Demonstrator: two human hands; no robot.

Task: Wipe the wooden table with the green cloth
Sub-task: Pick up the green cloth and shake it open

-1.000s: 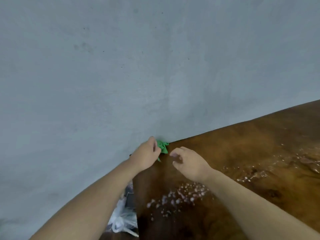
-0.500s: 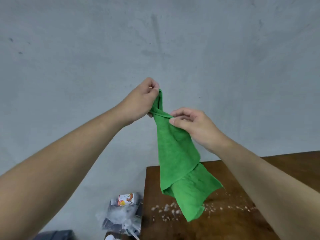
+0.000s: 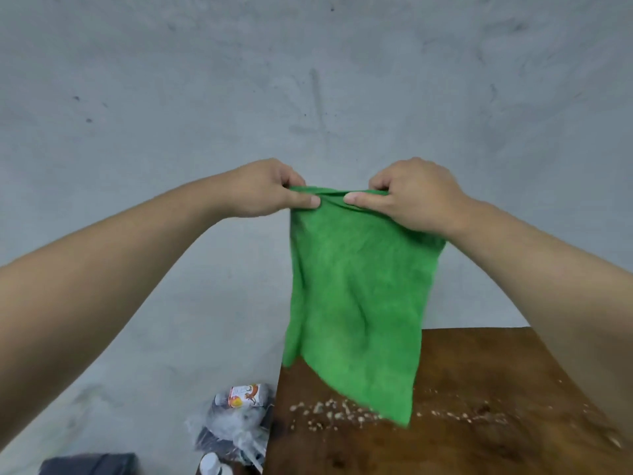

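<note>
The green cloth (image 3: 356, 296) hangs spread out in the air in front of a grey wall, above the wooden table (image 3: 462, 433). My left hand (image 3: 267, 188) pinches its top left corner. My right hand (image 3: 411, 193) pinches the top edge on the right side. The cloth's lower tip dangles just over the table's far left part, hiding a patch of it. A trail of pale crumbs (image 3: 329, 411) lies across the dark brown tabletop below the cloth.
Left of the table's edge, on the floor, sits a clear plastic bag (image 3: 233, 430) with a labelled bottle (image 3: 245, 395) on top. A white cap (image 3: 209, 462) and a dark object (image 3: 89, 464) show at the bottom edge. The grey wall (image 3: 308, 80) rises close behind.
Both hands lifted the cloth from the table's far corner into the air. The right hand slid along the top edge and the cloth opened from a bunched strip into a flat sheet.
</note>
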